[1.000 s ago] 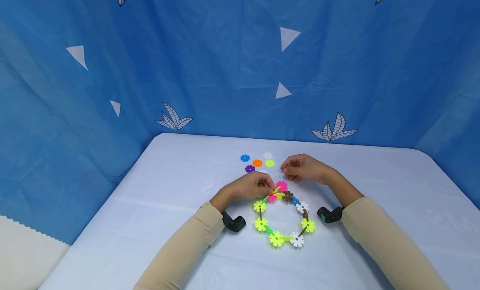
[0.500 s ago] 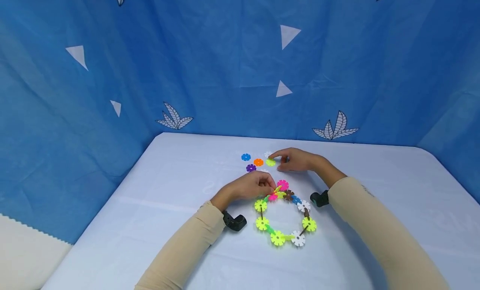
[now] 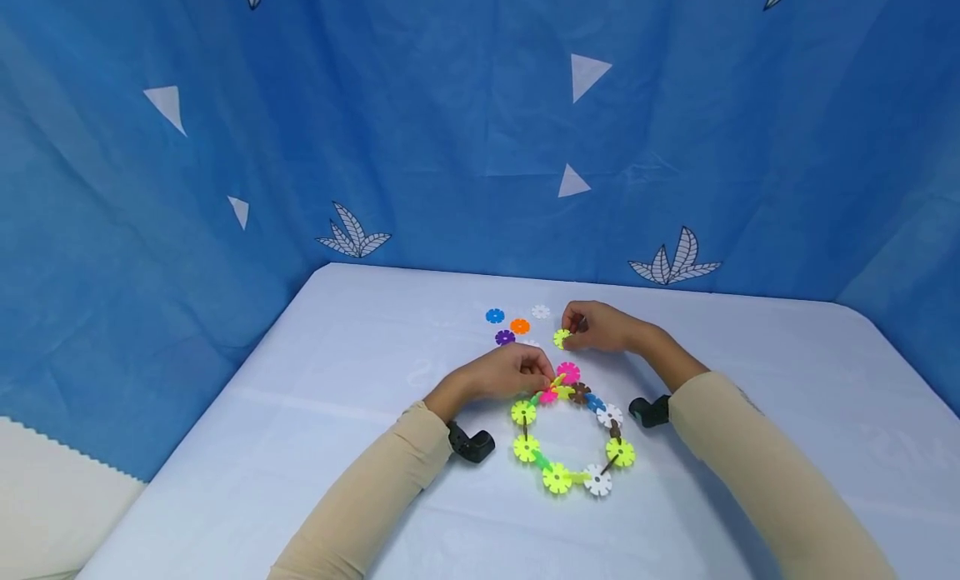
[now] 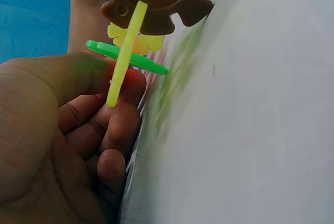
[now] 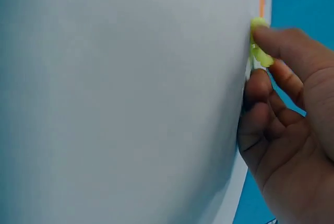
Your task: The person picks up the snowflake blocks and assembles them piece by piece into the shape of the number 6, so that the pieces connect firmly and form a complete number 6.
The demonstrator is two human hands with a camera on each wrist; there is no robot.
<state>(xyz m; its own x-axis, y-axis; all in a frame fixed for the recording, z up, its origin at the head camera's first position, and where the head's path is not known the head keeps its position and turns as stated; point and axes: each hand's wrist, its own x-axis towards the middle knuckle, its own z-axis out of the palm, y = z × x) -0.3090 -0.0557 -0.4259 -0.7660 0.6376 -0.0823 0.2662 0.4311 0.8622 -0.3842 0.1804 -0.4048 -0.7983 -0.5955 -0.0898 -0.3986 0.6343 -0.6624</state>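
Note:
A ring of interlocking snowflake discs (image 3: pixel 557 478), in yellow-green, white, pink, brown, blue and green, lies on the white table. At its far left side my left hand (image 3: pixel 501 373) pinches the ring beside a pink disc (image 3: pixel 548 395). In the left wrist view, a brown disc (image 4: pixel 156 18) and an edge-on yellow disc (image 4: pixel 124 59) crossed with a green one (image 4: pixel 107 50) show at the fingertips. Beyond the ring, my right hand (image 3: pixel 604 327) pinches a loose yellow-green snowflake disc (image 3: pixel 561 338) between thumb and fingers; the right wrist view shows this disc (image 5: pixel 262 56) partly covered by the thumb.
Loose discs lie behind the left hand: blue (image 3: pixel 495 316), orange (image 3: pixel 520 326), purple (image 3: pixel 505 337) and white (image 3: pixel 540 312). Another white one is partly seen near the left knuckles. A blue curtain (image 3: pixel 450 147) hangs behind the table's far edge.
My right hand reached left to the loose yellow-green disc, took hold of it, and has drawn it a little right, away from the other loose discs. My left hand stays on the ring.

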